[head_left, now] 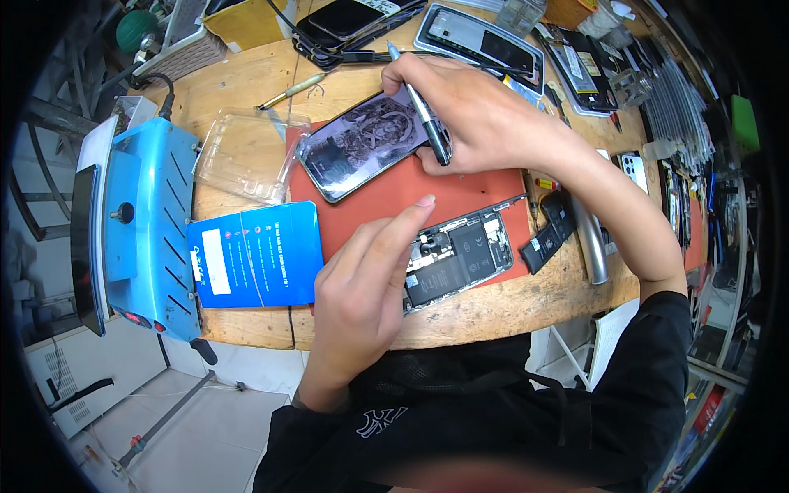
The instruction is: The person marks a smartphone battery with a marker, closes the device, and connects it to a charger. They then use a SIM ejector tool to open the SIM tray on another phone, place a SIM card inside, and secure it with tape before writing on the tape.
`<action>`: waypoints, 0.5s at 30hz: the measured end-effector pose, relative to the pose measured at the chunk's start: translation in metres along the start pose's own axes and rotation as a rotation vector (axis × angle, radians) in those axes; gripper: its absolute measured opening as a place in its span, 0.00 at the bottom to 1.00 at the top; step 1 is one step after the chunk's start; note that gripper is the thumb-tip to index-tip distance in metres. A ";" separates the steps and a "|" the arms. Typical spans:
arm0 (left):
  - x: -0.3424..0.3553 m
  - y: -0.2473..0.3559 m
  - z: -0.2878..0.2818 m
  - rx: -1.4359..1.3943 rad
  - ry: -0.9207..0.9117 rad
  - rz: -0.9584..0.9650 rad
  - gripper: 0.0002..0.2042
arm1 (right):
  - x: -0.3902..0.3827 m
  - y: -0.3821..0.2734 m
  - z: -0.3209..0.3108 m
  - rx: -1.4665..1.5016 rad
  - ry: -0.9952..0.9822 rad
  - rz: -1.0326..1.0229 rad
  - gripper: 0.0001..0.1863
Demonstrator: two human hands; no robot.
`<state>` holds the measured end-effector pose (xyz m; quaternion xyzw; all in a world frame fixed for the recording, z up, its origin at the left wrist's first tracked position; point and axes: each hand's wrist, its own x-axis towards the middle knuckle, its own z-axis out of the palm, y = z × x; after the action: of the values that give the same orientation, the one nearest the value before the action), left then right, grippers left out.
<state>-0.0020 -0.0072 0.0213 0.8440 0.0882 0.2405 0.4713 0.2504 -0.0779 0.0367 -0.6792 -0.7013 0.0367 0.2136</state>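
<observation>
Gripping a pen in right hand at screen's edge. Holding left hand loosely outstretched over phone: opened, not yet covered.

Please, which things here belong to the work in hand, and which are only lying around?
Seem to belong:
pen, in the right hand
phone screen showing a picture
opened phone, beside the left hand
red mat

Seem to be only lying around:
blue machine
flat blue package
clear plastic tray
yellowish-handled tool

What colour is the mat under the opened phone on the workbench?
Reddish-orange; the mat shows best in the head view.
</observation>
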 end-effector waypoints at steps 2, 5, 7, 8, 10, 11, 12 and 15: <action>0.001 -0.003 0.002 -0.008 0.033 0.056 0.20 | 0.001 0.001 0.001 -0.014 0.000 -0.022 0.36; 0.002 -0.007 0.004 -0.006 0.052 0.090 0.23 | 0.003 0.005 0.000 -0.012 0.050 -0.085 0.35; 0.001 -0.007 0.004 -0.003 0.054 0.095 0.23 | 0.003 0.008 -0.005 0.012 -0.022 -0.039 0.35; 0.000 -0.007 0.003 -0.001 0.055 0.095 0.22 | 0.003 0.009 -0.008 0.023 -0.064 -0.014 0.35; -0.001 -0.005 0.002 -0.008 0.040 0.072 0.20 | 0.003 0.008 -0.015 0.064 -0.132 0.022 0.34; -0.002 -0.003 0.001 -0.018 0.027 0.052 0.18 | 0.002 0.006 -0.017 0.078 -0.165 0.040 0.34; -0.001 -0.003 0.001 -0.033 0.023 0.036 0.16 | 0.002 0.003 -0.022 0.084 -0.193 0.046 0.34; 0.000 -0.002 0.002 -0.028 0.052 0.080 0.18 | -0.002 -0.008 -0.030 0.058 -0.191 0.135 0.37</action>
<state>-0.0012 -0.0074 0.0189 0.8337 0.0630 0.2821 0.4706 0.2537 -0.0876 0.0658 -0.7118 -0.6697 0.1359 0.1622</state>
